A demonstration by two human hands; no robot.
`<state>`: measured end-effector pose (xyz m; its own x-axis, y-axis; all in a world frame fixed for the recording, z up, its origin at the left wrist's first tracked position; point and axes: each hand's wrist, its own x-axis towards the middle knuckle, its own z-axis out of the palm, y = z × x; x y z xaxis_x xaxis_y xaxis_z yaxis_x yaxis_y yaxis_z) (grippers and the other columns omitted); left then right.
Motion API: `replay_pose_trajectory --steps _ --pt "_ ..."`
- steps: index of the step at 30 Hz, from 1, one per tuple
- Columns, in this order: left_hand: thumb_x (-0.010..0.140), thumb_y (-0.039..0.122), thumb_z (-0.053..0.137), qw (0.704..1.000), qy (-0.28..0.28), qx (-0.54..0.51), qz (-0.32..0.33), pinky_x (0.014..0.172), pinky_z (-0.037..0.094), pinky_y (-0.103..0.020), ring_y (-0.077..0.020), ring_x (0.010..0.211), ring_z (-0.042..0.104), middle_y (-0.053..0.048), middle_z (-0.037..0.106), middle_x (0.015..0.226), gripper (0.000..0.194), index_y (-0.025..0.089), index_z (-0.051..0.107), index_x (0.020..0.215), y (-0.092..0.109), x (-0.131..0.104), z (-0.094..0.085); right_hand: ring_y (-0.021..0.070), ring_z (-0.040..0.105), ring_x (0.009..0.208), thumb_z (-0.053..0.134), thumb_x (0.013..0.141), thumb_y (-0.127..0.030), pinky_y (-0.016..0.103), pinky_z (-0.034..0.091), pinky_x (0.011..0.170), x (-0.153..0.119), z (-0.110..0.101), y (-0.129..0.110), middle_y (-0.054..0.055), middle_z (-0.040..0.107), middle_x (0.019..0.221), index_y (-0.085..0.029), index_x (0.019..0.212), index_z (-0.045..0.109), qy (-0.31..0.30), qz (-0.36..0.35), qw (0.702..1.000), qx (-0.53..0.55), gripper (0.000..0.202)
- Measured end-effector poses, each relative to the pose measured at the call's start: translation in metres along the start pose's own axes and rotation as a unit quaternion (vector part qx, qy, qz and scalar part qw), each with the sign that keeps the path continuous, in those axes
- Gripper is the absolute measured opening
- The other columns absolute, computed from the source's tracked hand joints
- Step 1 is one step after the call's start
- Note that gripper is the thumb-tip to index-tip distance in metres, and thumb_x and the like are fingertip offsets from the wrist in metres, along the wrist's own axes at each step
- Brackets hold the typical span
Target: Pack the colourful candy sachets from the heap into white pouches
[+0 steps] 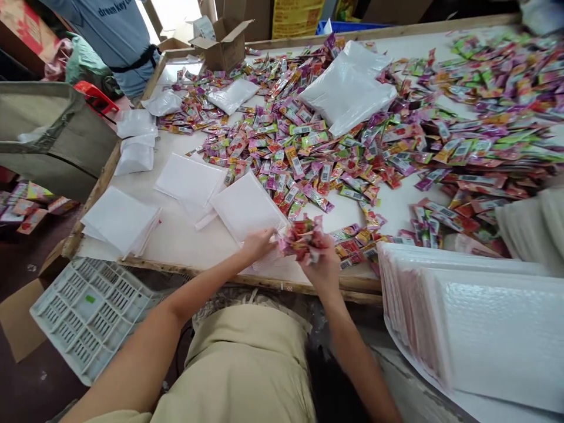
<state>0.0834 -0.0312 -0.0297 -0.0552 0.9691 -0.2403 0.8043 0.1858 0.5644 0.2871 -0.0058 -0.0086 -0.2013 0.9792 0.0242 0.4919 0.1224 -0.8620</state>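
Observation:
My right hand (324,264) is closed round a bunch of small colourful packets (304,238) above the table's front edge. Just left of the bunch, my left hand (259,244) has its fingers pressed together at the near edge of a white envelope (249,205); what exactly they pinch is blurred. Behind both hands, a wide heap of the same colourful packets (291,147) spreads over the white table. More white envelopes (121,220) lie in a stack at the left.
A tall stack of white padded envelopes (502,329) stands at the right front. White bags (352,88) lie on the heap. A cardboard box (224,47) is at the back; a white crate (90,314) is below the table at left. A person in blue (117,35) stands behind.

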Motion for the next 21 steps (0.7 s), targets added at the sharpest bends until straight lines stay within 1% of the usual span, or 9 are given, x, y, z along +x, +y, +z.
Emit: replay_pose_trajectory --steps 2,5,7,10,12,14,17,19,21 --pt "0.084 0.025 0.063 0.998 0.008 -0.051 -0.019 0.069 0.041 -0.027 -0.0179 0.074 0.062 -0.003 0.068 0.079 0.021 0.021 0.066 0.104 -0.004 0.005 -0.005 0.0293 0.056 0.093 0.061 0.074 -0.025 0.043 0.047 0.082 -0.003 0.009 -0.001 0.014 0.062 0.102 -0.011 0.122 0.052 -0.018 -0.084 0.987 -0.134 0.051" --pt "0.084 0.027 0.057 0.985 0.031 -0.159 -0.068 0.062 0.038 -0.024 -0.0133 0.063 0.054 0.000 0.063 0.067 0.018 0.016 0.069 0.093 -0.011 0.016 -0.011 0.0283 0.053 0.090 0.051 0.081 -0.018 0.040 0.044 0.079 -0.009 0.019 0.002 0.015 0.061 0.098 -0.008 0.127 0.050 -0.087 -0.162 0.944 -0.275 0.047" --pt "0.083 0.028 0.055 0.974 0.046 -0.202 -0.090 0.058 0.035 -0.024 -0.0116 0.058 0.048 0.002 0.059 0.061 0.021 0.013 0.069 0.088 -0.011 0.023 -0.015 0.0275 0.052 0.090 0.049 0.085 -0.017 0.039 0.041 0.079 -0.011 0.021 0.002 0.015 0.061 0.100 -0.009 0.128 0.052 -0.127 -0.198 0.917 -0.322 0.044" --pt "0.080 0.024 0.056 0.973 0.069 -0.208 -0.072 0.057 0.034 -0.024 -0.0105 0.055 0.045 0.004 0.054 0.057 0.019 0.013 0.070 0.087 -0.002 0.026 -0.025 0.0273 0.051 0.092 0.047 0.088 -0.016 0.039 0.038 0.079 -0.008 0.021 -0.005 0.014 0.061 0.104 -0.014 0.133 0.050 -0.170 -0.213 0.893 -0.357 0.045" --pt "0.080 0.023 0.055 0.977 0.086 -0.189 -0.050 0.059 0.036 -0.024 -0.0110 0.055 0.046 0.005 0.053 0.056 0.020 0.014 0.069 0.091 0.008 0.025 -0.032 0.0270 0.052 0.092 0.048 0.088 -0.016 0.037 0.037 0.077 -0.002 0.020 -0.012 0.013 0.062 0.104 -0.016 0.133 0.050 -0.192 -0.189 0.890 -0.367 0.046" --pt "0.081 0.021 0.055 0.984 0.092 -0.149 -0.017 0.062 0.039 -0.026 -0.0129 0.058 0.051 0.003 0.057 0.059 0.021 0.015 0.069 0.096 0.018 0.020 -0.038 0.0266 0.054 0.091 0.054 0.085 -0.019 0.035 0.036 0.073 0.008 0.019 -0.020 0.013 0.062 0.103 -0.016 0.129 0.052 -0.200 -0.133 0.896 -0.374 0.045" --pt "0.082 0.018 0.054 0.994 0.083 -0.060 0.040 0.071 0.044 -0.029 -0.0179 0.073 0.061 -0.004 0.068 0.079 0.024 0.017 0.068 0.102 0.028 0.012 -0.041 0.0257 0.059 0.085 0.063 0.081 -0.030 0.031 0.034 0.066 0.027 0.015 -0.028 0.013 0.064 0.097 -0.016 0.121 0.054 -0.208 -0.036 0.906 -0.367 0.044" --pt "0.083 0.015 0.052 0.995 0.081 -0.018 0.051 0.074 0.046 -0.030 -0.0196 0.082 0.064 -0.007 0.070 0.093 0.026 0.018 0.066 0.105 0.030 0.007 -0.039 0.0253 0.061 0.082 0.064 0.080 -0.037 0.030 0.033 0.063 0.040 0.012 -0.031 0.011 0.066 0.094 -0.017 0.118 0.054 -0.232 0.003 0.905 -0.355 0.043" --pt "0.083 0.012 0.051 0.995 0.088 0.002 0.048 0.075 0.047 -0.029 -0.0191 0.085 0.065 -0.007 0.070 0.100 0.027 0.018 0.064 0.106 0.032 0.004 -0.037 0.0261 0.064 0.084 0.065 0.079 -0.039 0.029 0.034 0.063 0.051 0.009 -0.034 0.011 0.068 0.094 -0.017 0.115 0.054 -0.261 0.028 0.900 -0.349 0.043"
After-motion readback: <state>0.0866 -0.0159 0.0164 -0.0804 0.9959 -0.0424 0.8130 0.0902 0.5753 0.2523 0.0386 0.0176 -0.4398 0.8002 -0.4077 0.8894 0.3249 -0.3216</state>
